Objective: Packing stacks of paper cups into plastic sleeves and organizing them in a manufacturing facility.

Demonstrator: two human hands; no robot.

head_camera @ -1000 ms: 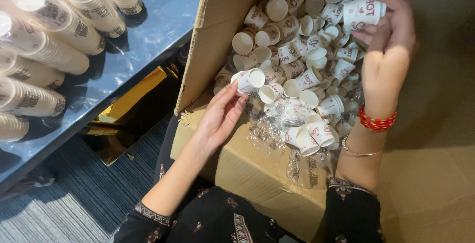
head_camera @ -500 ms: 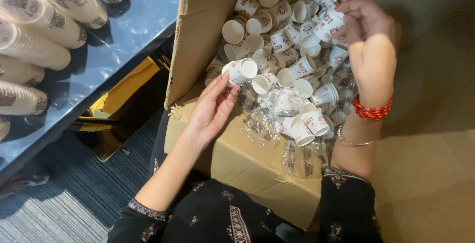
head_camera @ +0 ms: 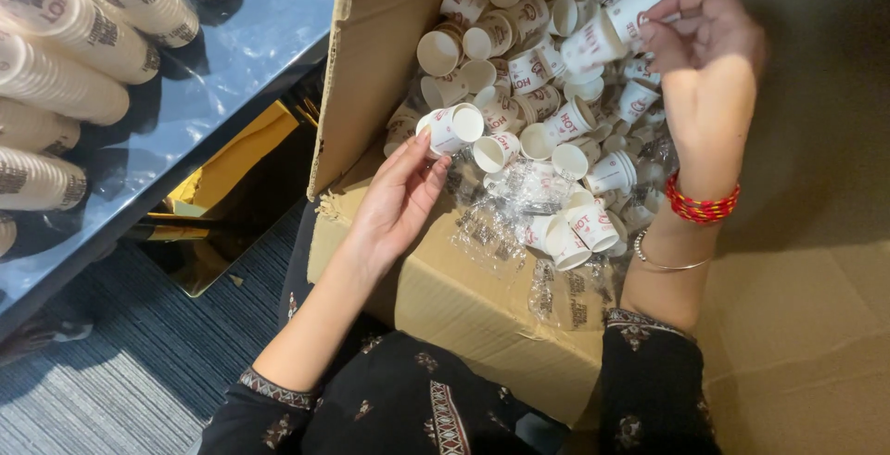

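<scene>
Reaching into the cardboard box (head_camera: 371,66), your left hand (head_camera: 399,200) is pinching a small paper cup (head_camera: 451,128) near its left wall. Your right hand (head_camera: 709,56) is gripping what seems a short cup stack (head_camera: 614,27) toward the far edge.

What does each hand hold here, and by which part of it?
The left hand holds one small paper cup by its side wall. The right hand grips a short stack of cups at its base end.
</scene>
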